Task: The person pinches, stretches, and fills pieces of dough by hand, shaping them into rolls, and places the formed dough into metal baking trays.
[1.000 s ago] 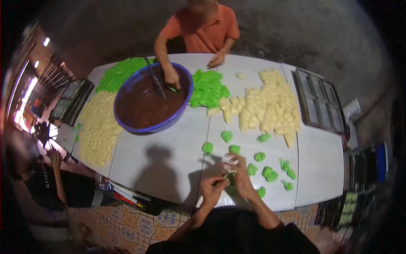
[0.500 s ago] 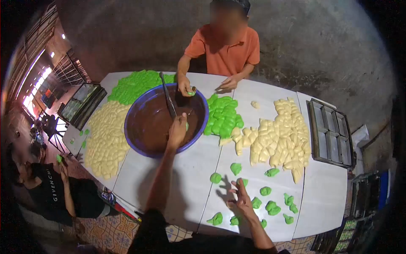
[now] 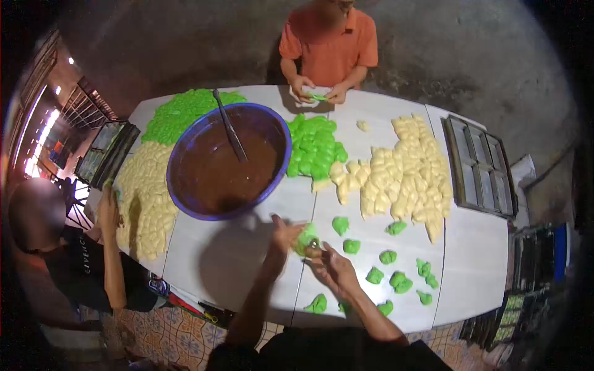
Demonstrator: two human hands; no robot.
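A flattened piece of green dough [image 3: 304, 235] with a dark brown spot of filling on it lies between my two hands. My left hand [image 3: 286, 238], a little blurred, holds it from the left. From below right, the fingers of my right hand [image 3: 334, 269] pinch at its lower edge. Several filled-looking green dough lumps [image 3: 401, 282] lie on the table around and to the right of my right hand. Above my left hand stands a blue basin [image 3: 226, 216] of brown paste [image 3: 213, 176], a dark-handled utensil [image 3: 230, 127] leaning in it.
Green dough pieces [image 3: 312, 148] and cream dough pieces [image 3: 402, 179] cover parts of the white table [image 3: 473, 266]. A sectioned metal tray [image 3: 479, 164] is at right. Opposite, a person in orange [image 3: 331, 52] handles green dough; another in black [image 3: 68, 266] works at left.
My left hand has left the basin and come down right to meet my right hand at the green dough. The opposite person's hands drew back from the basin, together on dough.
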